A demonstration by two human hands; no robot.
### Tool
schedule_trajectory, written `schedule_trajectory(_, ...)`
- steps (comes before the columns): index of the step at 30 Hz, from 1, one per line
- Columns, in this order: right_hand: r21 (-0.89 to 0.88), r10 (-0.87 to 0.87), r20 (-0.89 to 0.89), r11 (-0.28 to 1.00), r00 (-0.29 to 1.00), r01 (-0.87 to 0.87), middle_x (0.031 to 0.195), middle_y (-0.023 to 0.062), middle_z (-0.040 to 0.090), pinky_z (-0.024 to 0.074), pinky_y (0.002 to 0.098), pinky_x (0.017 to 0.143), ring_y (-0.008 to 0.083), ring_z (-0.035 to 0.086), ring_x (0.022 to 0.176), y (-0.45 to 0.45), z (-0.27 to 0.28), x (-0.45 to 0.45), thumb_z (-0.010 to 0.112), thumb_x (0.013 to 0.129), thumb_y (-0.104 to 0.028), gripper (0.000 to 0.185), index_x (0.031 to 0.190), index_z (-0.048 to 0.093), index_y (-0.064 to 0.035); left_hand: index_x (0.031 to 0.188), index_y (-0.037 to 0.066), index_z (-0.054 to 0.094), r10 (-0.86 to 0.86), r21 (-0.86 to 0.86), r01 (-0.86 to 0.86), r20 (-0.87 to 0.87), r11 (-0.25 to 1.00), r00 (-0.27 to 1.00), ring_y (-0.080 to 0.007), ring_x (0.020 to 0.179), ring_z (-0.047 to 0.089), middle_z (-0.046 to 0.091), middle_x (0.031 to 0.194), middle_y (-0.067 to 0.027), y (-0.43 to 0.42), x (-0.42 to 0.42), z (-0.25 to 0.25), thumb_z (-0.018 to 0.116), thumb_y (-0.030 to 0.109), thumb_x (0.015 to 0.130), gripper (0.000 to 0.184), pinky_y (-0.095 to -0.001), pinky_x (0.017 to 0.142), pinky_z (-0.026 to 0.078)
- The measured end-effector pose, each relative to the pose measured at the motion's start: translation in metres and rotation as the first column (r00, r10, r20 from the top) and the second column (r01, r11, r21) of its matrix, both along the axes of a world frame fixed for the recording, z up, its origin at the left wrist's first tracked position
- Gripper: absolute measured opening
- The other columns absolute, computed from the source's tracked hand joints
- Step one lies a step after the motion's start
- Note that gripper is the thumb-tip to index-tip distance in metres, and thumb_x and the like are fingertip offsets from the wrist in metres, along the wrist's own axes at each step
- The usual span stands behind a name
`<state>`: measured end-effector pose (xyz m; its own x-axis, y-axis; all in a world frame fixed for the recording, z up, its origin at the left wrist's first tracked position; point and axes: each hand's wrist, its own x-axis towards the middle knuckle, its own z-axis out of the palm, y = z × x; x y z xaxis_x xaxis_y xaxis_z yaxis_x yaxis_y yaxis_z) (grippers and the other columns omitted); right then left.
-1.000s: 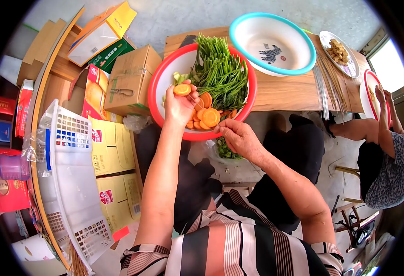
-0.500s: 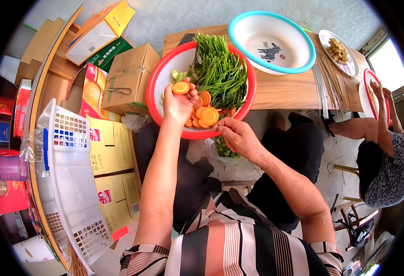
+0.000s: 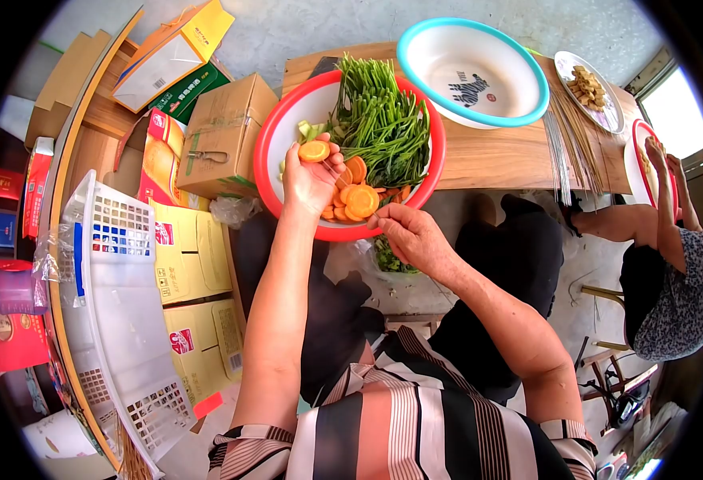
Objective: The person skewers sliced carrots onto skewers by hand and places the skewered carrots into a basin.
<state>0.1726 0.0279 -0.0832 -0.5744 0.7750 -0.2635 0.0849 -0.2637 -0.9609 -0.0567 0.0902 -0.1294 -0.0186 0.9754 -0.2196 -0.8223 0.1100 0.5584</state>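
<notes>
My left hand (image 3: 311, 180) is over the red-rimmed basin (image 3: 266, 152), palm up, with a round carrot slice (image 3: 314, 151) held at its fingers. Lower right of it, my right hand (image 3: 412, 234) is closed in a pinch at the basin's near rim. A thin skewer seems to run between the two hands, mostly lost against the carrots. Inside the basin are a heap of carrot slices (image 3: 361, 201), a large bunch of green leafy stalks (image 3: 379, 120) and some pale green chopped pieces (image 3: 310, 130).
A blue-rimmed basin (image 3: 473, 30), bundled skewers (image 3: 563, 148) and a plate of brownish pieces (image 3: 587, 90) share the wooden table (image 3: 487, 160). Another person's hands (image 3: 665, 164) work at the far right. Cardboard boxes (image 3: 222, 136) and a white plastic basket (image 3: 123, 296) stand left.
Almost nothing differs. Both hands keep their places, with the carrot slice still at the left fingers and the right hand still pinching.
</notes>
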Motion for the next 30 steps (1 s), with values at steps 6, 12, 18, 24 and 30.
schedule_trajectory(6,-0.001,0.000,0.001,1.000,1.000,0.000,0.059,-0.0038,0.044,0.0341,0.0232,0.046,0.0043,0.039,0.050,0.000,0.001,0.000,0.048,0.094,-0.014,0.017,0.095,0.060,-0.0023,0.110,-0.002,0.055,-0.003,0.013,0.003,-0.017,1.000,1.000,-0.0226,0.076,0.052,0.057,0.089,-0.0124,0.000,0.000,0.000,0.029,0.036,0.096,0.048,-0.0343,0.068,0.045)
schedule_trajectory(12,-0.009,-0.014,-0.028,1.000,1.000,0.013,0.057,-0.0043,0.043,0.0339,0.0231,0.046,0.0040,0.039,0.049,-0.001,-0.004,-0.001,0.048,0.094,-0.014,0.016,0.095,0.059,-0.0026,0.110,-0.001,0.055,0.010,0.021,-0.009,-0.066,1.000,0.998,-0.0229,0.074,0.053,0.057,0.088,-0.0128,0.000,0.002,-0.001,0.029,0.036,0.096,0.047,-0.0342,0.068,0.046)
schedule_trajectory(18,-0.015,-0.012,-0.039,1.000,0.999,0.012,0.057,-0.0044,0.043,0.0338,0.0227,0.045,0.0036,0.039,0.048,-0.004,-0.003,-0.003,0.047,0.095,-0.013,0.015,0.095,0.058,-0.0033,0.110,0.000,0.055,0.004,0.048,-0.001,-0.060,0.999,0.998,-0.0227,0.074,0.053,0.057,0.088,-0.0131,0.000,0.004,-0.001,0.030,0.037,0.096,0.046,-0.0343,0.068,0.046)
schedule_trajectory(24,0.002,-0.011,-0.026,1.000,1.000,0.012,0.057,-0.0037,0.044,0.0349,0.0236,0.046,0.0042,0.040,0.048,-0.004,-0.003,-0.005,0.047,0.095,-0.013,0.014,0.094,0.058,-0.0036,0.110,0.000,0.054,0.032,0.055,-0.031,-0.033,0.998,0.999,-0.0215,0.073,0.051,0.054,0.087,-0.0113,-0.003,0.010,0.011,0.027,0.041,0.096,0.051,-0.0341,0.068,0.044)
schedule_trajectory(30,0.030,0.001,-0.018,1.000,1.000,0.000,0.058,-0.0032,0.044,0.0361,0.0235,0.047,0.0051,0.042,0.049,-0.009,-0.005,-0.011,0.046,0.095,-0.012,0.013,0.094,0.056,-0.0039,0.109,0.001,0.053,0.032,0.075,-0.032,0.010,0.997,0.999,-0.0197,0.069,0.045,0.050,0.083,-0.0090,-0.004,0.012,0.008,0.026,0.045,0.096,0.053,-0.0326,0.065,0.040)
